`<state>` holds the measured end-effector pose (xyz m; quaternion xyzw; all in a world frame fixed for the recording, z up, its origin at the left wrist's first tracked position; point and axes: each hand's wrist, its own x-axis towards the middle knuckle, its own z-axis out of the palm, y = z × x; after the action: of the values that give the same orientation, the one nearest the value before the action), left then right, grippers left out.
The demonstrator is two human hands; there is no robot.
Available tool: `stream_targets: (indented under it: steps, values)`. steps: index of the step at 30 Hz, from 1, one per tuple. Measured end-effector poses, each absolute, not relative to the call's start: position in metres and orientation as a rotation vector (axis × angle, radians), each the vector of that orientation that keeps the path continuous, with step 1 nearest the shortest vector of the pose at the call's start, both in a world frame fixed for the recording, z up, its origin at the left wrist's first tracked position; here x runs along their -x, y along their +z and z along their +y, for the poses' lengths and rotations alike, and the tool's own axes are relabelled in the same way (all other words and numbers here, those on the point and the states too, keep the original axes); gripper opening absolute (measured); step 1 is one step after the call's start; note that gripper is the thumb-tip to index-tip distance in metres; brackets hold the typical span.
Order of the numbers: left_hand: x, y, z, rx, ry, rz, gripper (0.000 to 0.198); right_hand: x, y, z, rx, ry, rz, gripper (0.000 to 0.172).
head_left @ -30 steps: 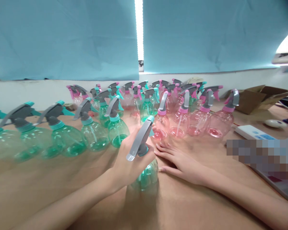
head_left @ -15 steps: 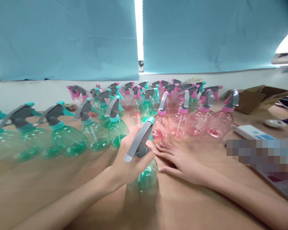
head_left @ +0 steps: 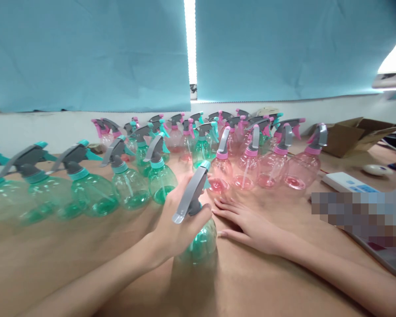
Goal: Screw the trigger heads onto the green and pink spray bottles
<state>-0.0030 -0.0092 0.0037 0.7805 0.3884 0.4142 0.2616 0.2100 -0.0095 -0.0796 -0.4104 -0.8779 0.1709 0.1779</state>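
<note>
A green spray bottle with a grey and teal trigger head stands upright at the centre front. My left hand is wrapped round its neck, just under the head; the hand hides part of the bottle. Flat on the wooden table, just right of that bottle, lies my right hand, fingers spread and holding nothing. A row of green spray bottles stretches to the left. Pink spray bottles stand in a row beyond my right hand.
More pink and green bottles crowd the back by the wall. An open cardboard box, a white mouse and a white box with blue print are at right. Blue sheets hang behind.
The head of the held bottle has turned slightly in my left hand, and its nozzle sits a little further left. My right hand has not visibly moved.
</note>
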Motion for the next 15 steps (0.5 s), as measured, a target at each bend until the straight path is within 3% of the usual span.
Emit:
stream_targets:
  steps: [3,11,15]
  values:
    - [0.0023,0.0008,-0.0093,-2.124,1.133,1.078,0.032,-0.2100,-0.0798,-0.0091,1.153,0.481,-2.487,0.062]
    - [0.0020,-0.0046,-0.0099,-2.096,1.181,1.084,0.021,-0.2099,-0.0786,-0.0089,1.156,0.482,-2.504,0.064]
    - [0.0013,-0.0055,-0.0101,-2.052,1.183,1.051,0.033,-0.2101,-0.0776,-0.0084,1.161,0.485,-2.527,0.064]
